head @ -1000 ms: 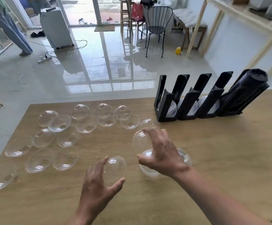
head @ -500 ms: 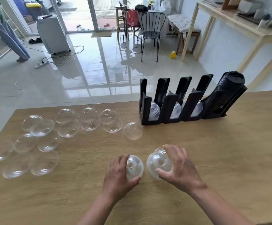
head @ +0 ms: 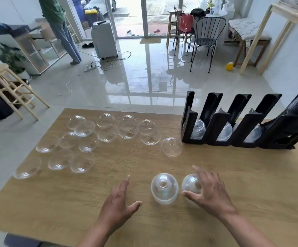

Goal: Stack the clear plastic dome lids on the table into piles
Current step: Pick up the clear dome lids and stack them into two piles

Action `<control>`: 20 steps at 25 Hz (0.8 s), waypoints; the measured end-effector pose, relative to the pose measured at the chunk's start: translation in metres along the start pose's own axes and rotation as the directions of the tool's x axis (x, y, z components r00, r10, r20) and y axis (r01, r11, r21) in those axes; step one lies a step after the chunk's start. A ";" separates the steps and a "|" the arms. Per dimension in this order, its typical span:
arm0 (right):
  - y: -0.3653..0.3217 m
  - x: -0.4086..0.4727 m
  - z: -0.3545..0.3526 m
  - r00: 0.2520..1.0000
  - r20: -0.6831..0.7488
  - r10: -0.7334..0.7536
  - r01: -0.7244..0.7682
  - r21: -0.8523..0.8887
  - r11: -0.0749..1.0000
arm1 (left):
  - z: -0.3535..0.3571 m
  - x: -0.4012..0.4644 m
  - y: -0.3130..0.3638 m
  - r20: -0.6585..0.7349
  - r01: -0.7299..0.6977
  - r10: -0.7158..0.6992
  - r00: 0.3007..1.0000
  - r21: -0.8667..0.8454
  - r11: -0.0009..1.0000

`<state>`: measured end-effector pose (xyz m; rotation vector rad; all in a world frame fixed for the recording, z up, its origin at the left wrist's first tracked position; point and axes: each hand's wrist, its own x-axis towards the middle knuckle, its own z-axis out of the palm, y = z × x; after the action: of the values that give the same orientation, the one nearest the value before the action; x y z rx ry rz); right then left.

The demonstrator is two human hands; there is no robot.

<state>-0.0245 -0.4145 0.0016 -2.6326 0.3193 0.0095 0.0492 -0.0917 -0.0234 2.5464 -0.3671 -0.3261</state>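
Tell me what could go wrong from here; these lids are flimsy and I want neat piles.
The right hand curls over a dome lid right beside the short pile; a nudge could topple or shift that pile. The left hand is open and off the pile, so nothing steadies it. Clear lids overlap in the loose group, so two might lift together.

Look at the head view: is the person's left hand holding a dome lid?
No, the left hand lies open on the wooden table, apart from the dome lid stack, while the right hand holds another dome lid.
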 end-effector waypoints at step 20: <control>-0.273 0.121 0.136 0.841 0.187 -0.507 0.525 -0.064 0.848 | -0.124 0.022 -0.175 -0.477 0.091 -0.043 0.878 0.078 0.993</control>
<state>0.1621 -0.1449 0.0009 -2.7210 -0.4717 0.0657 0.1406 0.1037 -0.0205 2.6269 -0.1067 0.3036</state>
